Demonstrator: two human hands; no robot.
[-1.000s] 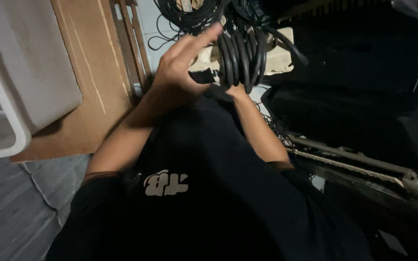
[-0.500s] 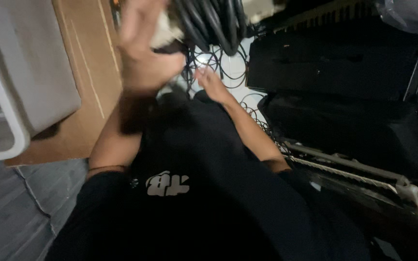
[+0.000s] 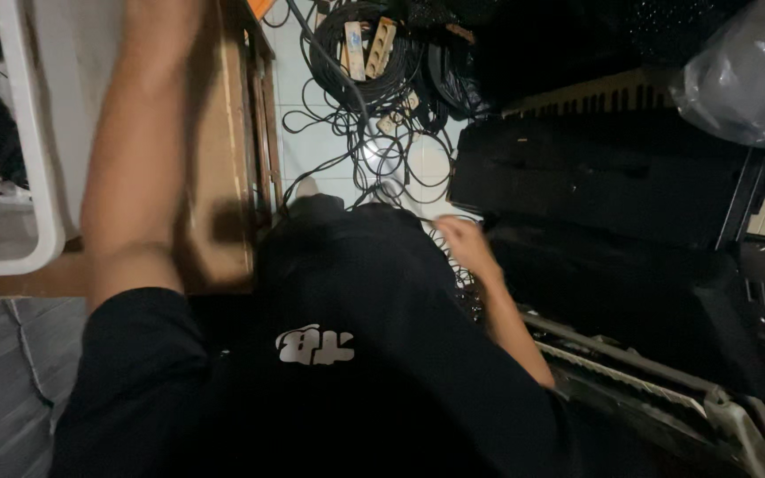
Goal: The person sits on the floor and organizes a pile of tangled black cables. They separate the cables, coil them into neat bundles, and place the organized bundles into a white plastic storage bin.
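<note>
Right hand [image 3: 460, 241] loosely curled, grasping nothing, just beside thin black cables [image 3: 374, 168] tangled on far pale tiled floor [image 3: 312, 146], no clear axis, left hand out of frame, round glossy cable coil [image 3: 360, 53] beyond

Your left hand is cut off above the white bin [image 3: 33, 239]; your right hand [image 3: 460, 243] blurs, its fingers unreadable.
</note>
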